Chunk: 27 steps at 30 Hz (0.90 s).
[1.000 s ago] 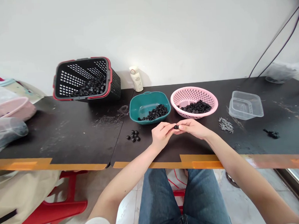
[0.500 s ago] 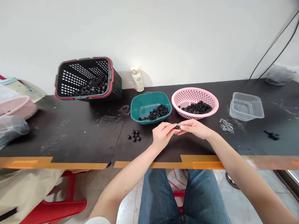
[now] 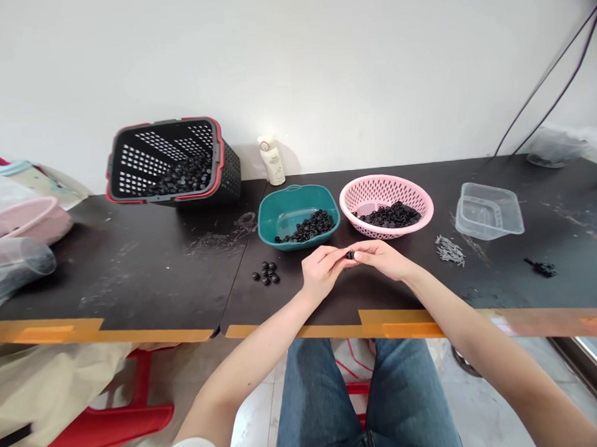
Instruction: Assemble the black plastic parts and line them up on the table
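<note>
Between the fingertips of both hands is a small round black part point(image 3: 349, 255), partly hidden by the fingers. My left hand point(image 3: 321, 270) pinches it from the left, and my right hand point(image 3: 381, 258) from the right. The two hands meet just above the table, in front of a teal basin point(image 3: 273, 215) with many small black round pieces point(image 3: 311, 227) in it. Behind my right hand stands a pink perforated basket point(image 3: 411, 185) holding black ring-like parts point(image 3: 394, 214). Several black round caps point(image 3: 266, 272) lie on the table left of my left hand.
A grey and red basket point(image 3: 230, 174) of black parts stands tilted at back left, beside a white bottle point(image 3: 272, 161). To the right are small grey pins point(image 3: 450, 250), a clear plastic container point(image 3: 489, 211) and a black clump point(image 3: 541, 267). Orange tape point(image 3: 304, 330) lines the table edge.
The hands stay together on the small black part, with the fingers shifting slightly around it. The whole view has moved a little.
</note>
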### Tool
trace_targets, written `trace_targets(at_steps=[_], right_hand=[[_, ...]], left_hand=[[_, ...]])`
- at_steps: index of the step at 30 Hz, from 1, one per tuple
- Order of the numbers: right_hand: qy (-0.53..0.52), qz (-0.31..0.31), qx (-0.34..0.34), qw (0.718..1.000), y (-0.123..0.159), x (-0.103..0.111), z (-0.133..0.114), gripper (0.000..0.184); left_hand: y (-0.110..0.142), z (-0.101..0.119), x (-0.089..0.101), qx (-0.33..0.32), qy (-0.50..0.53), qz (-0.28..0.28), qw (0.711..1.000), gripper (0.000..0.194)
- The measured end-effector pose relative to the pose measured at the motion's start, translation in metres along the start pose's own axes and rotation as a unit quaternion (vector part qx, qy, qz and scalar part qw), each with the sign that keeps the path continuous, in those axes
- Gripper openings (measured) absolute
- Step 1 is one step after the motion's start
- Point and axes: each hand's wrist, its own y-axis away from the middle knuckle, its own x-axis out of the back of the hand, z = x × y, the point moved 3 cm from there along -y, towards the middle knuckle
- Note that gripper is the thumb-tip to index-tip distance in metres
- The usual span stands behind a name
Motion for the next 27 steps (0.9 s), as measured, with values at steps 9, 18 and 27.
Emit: trace_targets(at_steps=[9,18,27], right_hand=[[-0.045,0.055,0.025,0.997,-0.001,-0.010,0.011,0.029],[-0.134,0.071,-0.005,0.988,0.001,-0.019,0.010,0.027],[-0.128,0.089,0.026,0.987,-0.008,-0.019,0.009,0.021]], left_hand=[[0.002,-0.003,0.001,0.000,0.003,0.005,1.000,0.020],[0.001,-0.010,-0.001,0.015,-0.013,-0.034,0.999,0.017],[-0.002,-0.009,-0.014,0.167,0.135,-0.179,0.960,0.041]])
